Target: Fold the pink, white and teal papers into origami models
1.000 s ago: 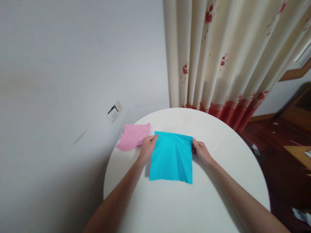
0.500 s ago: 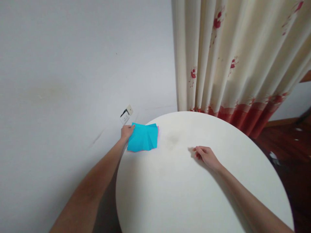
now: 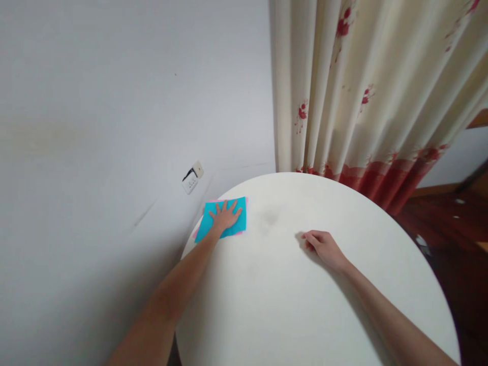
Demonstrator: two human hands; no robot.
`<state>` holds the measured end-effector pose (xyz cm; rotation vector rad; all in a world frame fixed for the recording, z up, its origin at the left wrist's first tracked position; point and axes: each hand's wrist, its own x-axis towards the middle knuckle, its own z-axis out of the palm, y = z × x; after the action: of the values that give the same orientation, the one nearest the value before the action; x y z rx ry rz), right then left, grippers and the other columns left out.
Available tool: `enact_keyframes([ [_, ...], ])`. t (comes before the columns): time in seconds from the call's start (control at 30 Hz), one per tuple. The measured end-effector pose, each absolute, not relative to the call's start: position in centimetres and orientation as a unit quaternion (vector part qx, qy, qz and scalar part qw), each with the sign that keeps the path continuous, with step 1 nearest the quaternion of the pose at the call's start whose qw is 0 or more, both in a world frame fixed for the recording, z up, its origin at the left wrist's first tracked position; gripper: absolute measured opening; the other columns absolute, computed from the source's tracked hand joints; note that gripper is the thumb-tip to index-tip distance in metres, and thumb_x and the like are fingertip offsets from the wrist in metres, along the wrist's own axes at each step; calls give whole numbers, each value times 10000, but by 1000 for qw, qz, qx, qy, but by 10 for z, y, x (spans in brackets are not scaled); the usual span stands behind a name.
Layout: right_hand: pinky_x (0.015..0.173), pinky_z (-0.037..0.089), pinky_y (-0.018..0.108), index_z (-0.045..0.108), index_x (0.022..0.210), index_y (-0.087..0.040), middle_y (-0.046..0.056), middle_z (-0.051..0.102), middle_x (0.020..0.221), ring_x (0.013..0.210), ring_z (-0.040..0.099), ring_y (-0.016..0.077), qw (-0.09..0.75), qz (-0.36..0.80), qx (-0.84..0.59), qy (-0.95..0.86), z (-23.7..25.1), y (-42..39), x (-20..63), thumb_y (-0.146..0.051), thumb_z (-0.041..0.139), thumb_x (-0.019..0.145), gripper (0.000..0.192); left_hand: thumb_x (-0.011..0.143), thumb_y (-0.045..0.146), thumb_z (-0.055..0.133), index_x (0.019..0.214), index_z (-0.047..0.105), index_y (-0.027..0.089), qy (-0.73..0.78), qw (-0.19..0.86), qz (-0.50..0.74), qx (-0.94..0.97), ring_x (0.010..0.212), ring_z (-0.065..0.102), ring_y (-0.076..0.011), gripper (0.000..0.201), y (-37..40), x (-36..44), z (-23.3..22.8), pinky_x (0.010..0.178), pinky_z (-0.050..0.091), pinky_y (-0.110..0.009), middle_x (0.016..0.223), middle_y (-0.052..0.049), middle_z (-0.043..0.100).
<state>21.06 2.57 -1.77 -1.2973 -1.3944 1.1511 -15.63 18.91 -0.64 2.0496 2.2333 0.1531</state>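
Note:
A creased blue sheet of paper point(image 3: 238, 205) lies near the table's far left edge. Pink paper point(image 3: 240, 233) peeks out from under its edges. My left hand point(image 3: 225, 218) is spread flat on the blue paper, fingers apart, gripping nothing. To the right, my right hand point(image 3: 322, 246) rests on the table with its fingers curled in, apart from the paper. Nothing shows between those fingers.
The round white table point(image 3: 297, 300) has a faint grey smudge. A wall with a partly detached socket point(image 3: 189, 182) borders its left side. A cream curtain point(image 3: 343, 112) with red flowers hangs behind. Dark floor shows at right.
My left hand has let go of the blue paper's left corner and now lies flat on its middle. The sheet sits flatter. My right hand stays almost where it was.

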Motion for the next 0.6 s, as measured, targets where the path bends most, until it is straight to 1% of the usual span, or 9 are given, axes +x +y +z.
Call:
enact_keyframes([
  [0.07, 559, 373, 294, 697, 771, -131, 68, 660, 635, 558, 517, 150, 437, 456, -521, -574, -18, 26, 211, -651, 536, 852, 551, 880, 769, 253, 1536, 290, 426, 733, 56, 33, 677, 1481, 55, -505, 742, 192, -159, -7, 1067, 26, -801, 1667, -30, 140],
  [0.13, 569, 376, 293, 688, 737, -138, 62, 655, 629, 566, 521, 152, 431, 444, -521, -588, -18, 27, 211, -605, 523, 877, 514, 871, 786, 226, 1545, 258, 428, 731, 57, 22, 680, 1486, 44, -495, 764, 195, -160, -5, 1073, 27, -798, 1671, -15, 113],
  [0.2, 580, 384, 291, 687, 729, -143, 55, 652, 627, 573, 532, 155, 424, 434, -522, -599, -20, 28, 211, -555, 507, 898, 481, 881, 775, 190, 1560, 219, 408, 729, 54, 16, 682, 1494, 39, -474, 772, 197, -159, -3, 1075, 28, -800, 1671, -7, 97],
  [0.3, 594, 401, 286, 692, 734, -146, 46, 654, 634, 585, 553, 160, 421, 429, -522, -606, -22, 30, 212, -494, 487, 913, 441, 907, 739, 170, 1578, 191, 348, 722, 45, 20, 690, 1506, 53, -433, 778, 196, -155, -1, 1088, 34, -793, 1667, -6, 109],
  [0.4, 595, 404, 277, 689, 722, -150, 37, 653, 629, 587, 557, 158, 423, 416, -523, -612, -23, 30, 213, -457, 480, 916, 419, 935, 688, 206, 1578, 220, 292, 715, 41, 27, 697, 1505, 100, -419, 756, 195, -153, 3, 1102, 59, -779, 1658, -31, 147],
  [0.53, 587, 398, 263, 685, 721, -157, 21, 647, 618, 581, 559, 151, 423, 399, -526, -621, -24, 28, 213, -427, 475, 924, 398, 965, 621, 259, 1544, 331, 251, 704, 31, 51, 707, 1489, 193, -412, 691, 190, -149, 22, 1108, 163, -751, 1629, -81, 258],
  [0.6, 589, 402, 262, 681, 716, -162, 20, 647, 618, 583, 566, 153, 424, 389, -530, -623, -25, 29, 212, -423, 467, 930, 400, 990, 578, 235, 1543, 331, 230, 694, 7, 82, 715, 1499, 181, -388, 661, 185, -141, 34, 1133, 174, -711, 1632, -92, 253],
])
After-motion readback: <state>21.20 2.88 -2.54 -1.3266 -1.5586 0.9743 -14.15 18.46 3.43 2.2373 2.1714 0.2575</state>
